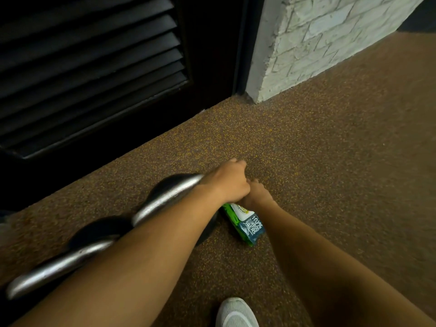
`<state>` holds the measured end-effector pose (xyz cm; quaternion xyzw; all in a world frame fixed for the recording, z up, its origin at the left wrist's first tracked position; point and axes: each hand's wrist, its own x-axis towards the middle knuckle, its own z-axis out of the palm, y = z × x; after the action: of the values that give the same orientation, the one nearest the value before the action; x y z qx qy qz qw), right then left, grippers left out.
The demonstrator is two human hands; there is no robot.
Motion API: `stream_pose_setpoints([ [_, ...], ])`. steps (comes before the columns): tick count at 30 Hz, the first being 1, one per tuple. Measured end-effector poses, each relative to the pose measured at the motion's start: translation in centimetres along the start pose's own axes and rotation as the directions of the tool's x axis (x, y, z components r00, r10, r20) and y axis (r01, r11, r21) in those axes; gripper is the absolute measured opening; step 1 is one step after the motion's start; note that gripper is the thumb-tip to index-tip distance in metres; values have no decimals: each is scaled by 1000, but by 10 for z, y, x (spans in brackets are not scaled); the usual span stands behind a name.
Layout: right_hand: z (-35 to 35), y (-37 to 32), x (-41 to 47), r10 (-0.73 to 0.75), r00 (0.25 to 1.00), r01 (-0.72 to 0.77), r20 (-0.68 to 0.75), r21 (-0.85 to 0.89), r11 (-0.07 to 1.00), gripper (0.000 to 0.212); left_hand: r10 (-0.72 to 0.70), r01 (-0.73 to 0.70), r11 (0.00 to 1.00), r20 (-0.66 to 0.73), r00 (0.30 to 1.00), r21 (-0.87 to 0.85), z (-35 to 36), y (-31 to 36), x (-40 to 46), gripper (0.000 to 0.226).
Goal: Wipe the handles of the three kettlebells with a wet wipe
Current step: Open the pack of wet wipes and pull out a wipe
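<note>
You are looking down at a brown rubber floor [318, 161] flecked with yellow. A black louvred door [89, 67] fills the upper left, and beside it, at upper right, the corner of a white-painted brick wall [318, 43] meets the floor. At the bottom edge shows the toe of a white shoe [236, 313].

Light: dim, warm, strongest toward 1 o'clock on the white brick wall [330, 43].
Shadow: louvred door [89, 67] at 10 o'clock nearly black.
Glare: soft sheen on the kettlebell handles [165, 199].
Blur: slight throughout.
Distortion: wide-angle bending at the edges.
</note>
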<state>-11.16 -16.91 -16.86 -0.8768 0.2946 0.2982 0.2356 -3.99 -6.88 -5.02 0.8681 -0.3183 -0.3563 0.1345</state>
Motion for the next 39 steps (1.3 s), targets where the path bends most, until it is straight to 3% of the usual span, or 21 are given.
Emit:
stream_pose_setpoints([
  [2, 15, 0, 3, 82, 997, -82, -12, 35, 996, 97, 11, -12, 999, -14, 1000, -34, -3, -1, 1, 61],
  [5, 31, -2, 5, 141, 987, -135, -80, 75, 988, 106, 23, -26, 996, -38, 999, -82, -7, -3, 0, 58],
  [10, 31, 3, 11, 208, 976, -196, -58, 168, 966, 88, 24, -29, 990, -40, 999, -139, -12, 0, -2, 56],
  [12, 28, 5, 8, 184, 983, -172, -30, 225, 959, 93, 14, -20, 984, -40, 999, -175, -15, 3, -3, 57],
  [14, 18, 6, 2, 167, 986, -153, -25, 280, 948, 83, 23, -31, 977, -42, 999, -213, -19, 9, -5, 57],
  [21, -90, -3, -26, 164, 945, 7, -284, 516, 857, 52, -8, -100, 882, -227, 974, -461, -56, 14, -16, 41],
  [27, -184, -71, -77, 102, 910, 220, -402, 676, 703, 42, -313, -142, 567, -371, 874, -812, -104, -14, -55, 30],
  [28, -193, -87, -88, 57, 915, 260, -399, 693, 672, 38, -341, -152, 513, -363, 867, -845, -111, -19, -69, 20],
  [30, -205, -121, -114, -63, 920, 341, -388, 711, 615, 27, -355, -179, 400, -332, 874, -899, -126, -27, -98, 26],
  [32, -211, -157, -145, -193, 914, 399, -356, 707, 585, 23, -335, -214, 215, -277, 901, -953, -138, -36, -126, 31],
  [35, -203, -202, -185, -373, 896, 410, -241, 772, 485, 31, -340, -277, -75, -237, 910, -958, -149, -50, -177, 38],
  [39, -184, -252, -234, -518, 836, 448, -180, 769, 456, 55, -425, -381, -221, -263, 866, -898, -150, -68, -253, 43],
])
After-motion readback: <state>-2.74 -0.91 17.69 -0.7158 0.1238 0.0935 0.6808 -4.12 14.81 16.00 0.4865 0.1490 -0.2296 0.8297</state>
